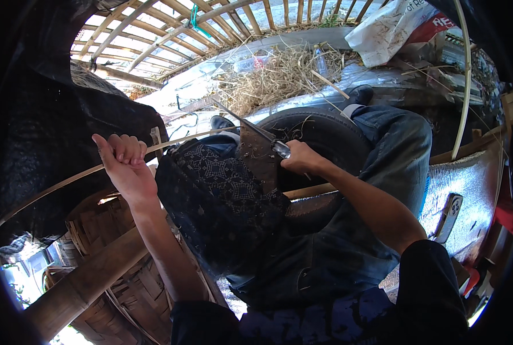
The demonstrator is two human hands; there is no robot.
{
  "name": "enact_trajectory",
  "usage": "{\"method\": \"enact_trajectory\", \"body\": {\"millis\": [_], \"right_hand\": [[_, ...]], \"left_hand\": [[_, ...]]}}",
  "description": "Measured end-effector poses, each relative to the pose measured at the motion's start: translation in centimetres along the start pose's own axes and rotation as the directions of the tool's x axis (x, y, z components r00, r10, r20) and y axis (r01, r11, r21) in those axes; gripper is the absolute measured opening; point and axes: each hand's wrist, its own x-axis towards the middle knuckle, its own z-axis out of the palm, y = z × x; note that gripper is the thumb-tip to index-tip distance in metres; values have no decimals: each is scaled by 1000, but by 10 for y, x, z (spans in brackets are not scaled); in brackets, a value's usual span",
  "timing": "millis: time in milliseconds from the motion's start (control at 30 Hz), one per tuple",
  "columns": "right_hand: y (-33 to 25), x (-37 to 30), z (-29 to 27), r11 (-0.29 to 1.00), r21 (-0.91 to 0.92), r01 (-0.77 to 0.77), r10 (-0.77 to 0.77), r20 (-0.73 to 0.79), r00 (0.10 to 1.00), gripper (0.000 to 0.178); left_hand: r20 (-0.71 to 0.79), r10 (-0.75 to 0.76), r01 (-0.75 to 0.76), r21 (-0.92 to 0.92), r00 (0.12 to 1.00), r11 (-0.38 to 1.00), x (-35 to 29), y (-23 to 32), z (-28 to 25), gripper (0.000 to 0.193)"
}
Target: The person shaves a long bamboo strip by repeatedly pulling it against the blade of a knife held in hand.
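Lying flat, a black rubber tyre (pixel 354 138) is anchoring the scene; over its left part a rough brown wooden block (pixel 256 158) is leaning, hiding some rubber. Above the tyre the right hand (pixel 301 158) is closing tightly round the glossy handle of a slim, straight-bladed knife (pixel 248 123), the blade slanting up-left. Left of the tyre, a thin, pale bamboo strip (pixel 49 191) is bowing toward the block—the left hand (pixel 127 164), fingers curling inward, is covering its middle, so I cannot tell whether it is gripping. Dark patterned cloth (pixel 210 172) is draping left of the tyre, dry, tangled shavings (pixel 274 75) are heaping beyond it, and a smooth phone (pixel 450 215) is resting to its right.
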Motion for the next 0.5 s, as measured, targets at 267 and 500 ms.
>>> {"method": "enact_trajectory", "body": {"millis": [267,500], "right_hand": [[-13,-3,3,984,107,144,-138,-61,989,28],[-5,-6,6,919,375,123,-175,107,979,20]], "left_hand": [[-179,59,-50,53,982,997,-2,-4,10,47],[-345,158,-125,116,925,985,-3,-10,21,43]]}}
